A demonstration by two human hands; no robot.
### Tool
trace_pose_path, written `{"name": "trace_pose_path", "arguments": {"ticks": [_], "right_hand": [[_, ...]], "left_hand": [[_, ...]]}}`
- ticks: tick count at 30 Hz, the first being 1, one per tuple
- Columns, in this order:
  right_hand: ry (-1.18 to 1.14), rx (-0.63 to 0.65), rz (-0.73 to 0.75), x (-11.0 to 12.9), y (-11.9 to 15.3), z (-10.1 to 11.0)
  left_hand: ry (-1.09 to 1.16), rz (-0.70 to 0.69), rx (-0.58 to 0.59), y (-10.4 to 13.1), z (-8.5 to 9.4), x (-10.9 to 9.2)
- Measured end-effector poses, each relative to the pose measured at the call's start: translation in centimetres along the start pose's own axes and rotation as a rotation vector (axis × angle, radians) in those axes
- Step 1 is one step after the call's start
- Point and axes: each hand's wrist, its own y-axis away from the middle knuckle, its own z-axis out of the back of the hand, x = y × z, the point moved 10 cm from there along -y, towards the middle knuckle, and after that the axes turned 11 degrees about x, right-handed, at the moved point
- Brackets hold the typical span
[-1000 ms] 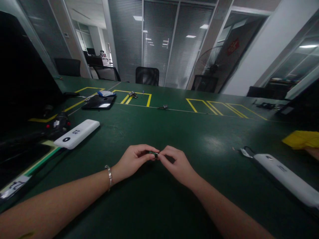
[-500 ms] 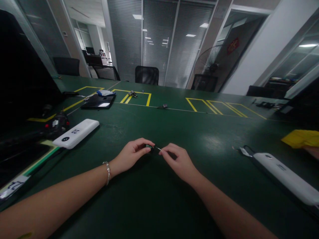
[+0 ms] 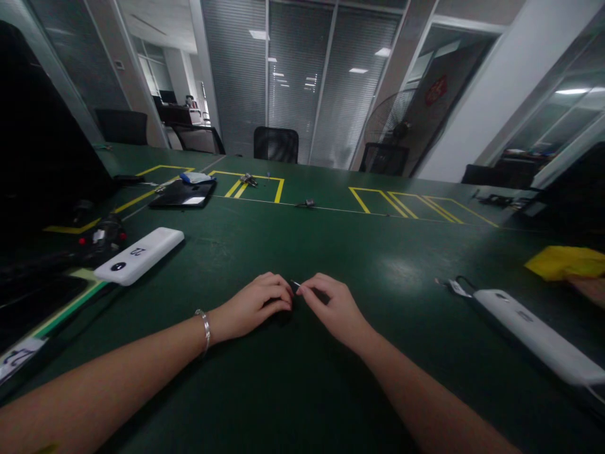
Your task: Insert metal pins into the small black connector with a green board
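Over the green table (image 3: 227, 391), my left hand (image 3: 258, 304) has its fingers curled together, with the fingertips near the table; what they hold, if anything, is hidden. My right hand (image 3: 333, 306) pinches a thin, light, metallic-looking stick (image 3: 296, 284) between thumb and forefinger. The stick's free end points up and left, close beside my left fingertips. A silvery bracelet (image 3: 204, 328) circles my left wrist.
A white power bank (image 3: 140, 255) marked 22 and a black tablet (image 3: 183, 193) lie left. Small metal parts (image 3: 248, 180) and a small dark object (image 3: 308, 203) lie beyond my hands. At right are a white device (image 3: 534, 331), yellow cloth (image 3: 564, 262) and part of another person's hand (image 3: 590, 289).
My left fingers have curled further downward, and the small green and black item seen between them earlier is now hidden. My right hand still pinches the stick.
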Motion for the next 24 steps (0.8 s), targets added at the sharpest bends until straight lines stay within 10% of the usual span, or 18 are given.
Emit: {"name": "trace_pose_path", "arguments": {"ticks": [9, 24], "right_hand": [[0.058, 0.032, -0.012, -0.1, 0.0, -0.2], [0.276, 0.245, 0.011, 0.9, 0.2, -2.3]], "left_hand": [[-0.201, 0.064, -0.121, 0.8, 1.3, -0.2], [-0.303, 0.081, 0.017, 0.4, -0.4, -0.5]]}}
